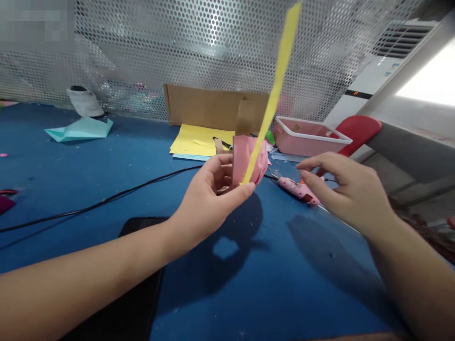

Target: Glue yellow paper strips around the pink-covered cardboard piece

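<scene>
My left hand point(213, 194) is closed around a pink paper-covered cardboard piece point(245, 158), raised above the table. A long yellow paper strip point(275, 90) rises from it, tilted to the right, its lower end by my left thumb. To the right, my right hand point(346, 192) hovers with thumb and forefinger slightly apart and nothing visible between them. Just beyond its fingers a pink glue gun point(298, 188) lies on the table, partly covered by the hand.
Yellow paper sheets point(192, 139) lie before a cardboard panel point(202, 106) at the back. A pink basket point(309, 137) stands back right. A black cable point(117, 195) crosses the blue table point(71, 184). Folded light-blue paper point(80, 130) sits left; a dark tablet-like slab point(124, 303) lies under my left forearm.
</scene>
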`<state>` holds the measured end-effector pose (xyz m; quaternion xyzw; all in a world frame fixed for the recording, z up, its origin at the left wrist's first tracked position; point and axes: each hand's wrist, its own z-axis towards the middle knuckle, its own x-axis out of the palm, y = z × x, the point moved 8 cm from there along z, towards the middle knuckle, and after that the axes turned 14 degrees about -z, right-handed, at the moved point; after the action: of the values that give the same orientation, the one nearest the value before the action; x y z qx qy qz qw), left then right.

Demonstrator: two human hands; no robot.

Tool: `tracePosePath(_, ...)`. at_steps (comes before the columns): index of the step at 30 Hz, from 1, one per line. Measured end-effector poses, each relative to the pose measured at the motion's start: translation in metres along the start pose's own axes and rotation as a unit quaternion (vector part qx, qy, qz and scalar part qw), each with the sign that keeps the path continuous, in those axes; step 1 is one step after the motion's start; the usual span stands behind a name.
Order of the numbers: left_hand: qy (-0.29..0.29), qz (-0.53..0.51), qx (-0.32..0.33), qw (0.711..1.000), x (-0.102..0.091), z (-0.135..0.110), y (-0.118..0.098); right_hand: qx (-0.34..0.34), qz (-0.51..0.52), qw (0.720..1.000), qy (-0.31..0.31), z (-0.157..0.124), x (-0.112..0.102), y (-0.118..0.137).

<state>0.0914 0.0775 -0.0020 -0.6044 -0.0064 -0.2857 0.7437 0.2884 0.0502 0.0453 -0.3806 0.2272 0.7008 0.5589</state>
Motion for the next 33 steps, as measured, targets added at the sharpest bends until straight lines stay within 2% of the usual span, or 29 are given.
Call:
tracePosePath(2,0.032,0.041,0.01,0.999,0.008,-0.004,0.001,0.005,0.117,0.993,-0.027,-0.001,-0.014,0.037)
tracePosePath(4,0.06,0.091,0.03,0.994,0.015,-0.009,0.002,-0.018,0.196,0.98,-0.004,-0.003,-0.013,0.069)
tracePosePath(6,0.083,0.138,0.053,0.985,0.019,-0.013,0.002,-0.01,0.232,0.973,0.01,-0.005,-0.007,0.081)
tracePosePath(11,0.134,0.147,0.068,0.978,0.027,-0.02,0.004,0.037,0.231,0.972,0.003,-0.006,-0.002,0.07)
tracePosePath(17,0.144,0.159,0.068,0.974,0.031,-0.02,0.007,0.065,0.264,0.962,0.019,-0.008,-0.001,0.065)
tracePosePath(27,0.2,0.174,0.165,0.95,0.038,-0.026,0.0,0.112,0.292,0.949,0.03,-0.012,0.005,0.057)
tracePosePath(30,0.207,0.18,0.151,0.95,0.04,-0.024,0.001,0.122,0.31,0.943,0.028,-0.013,0.006,0.054)
tracePosePath(33,0.183,0.156,0.105,0.965,0.037,-0.02,0.007,0.111,0.347,0.931,0.039,-0.013,0.009,0.056)
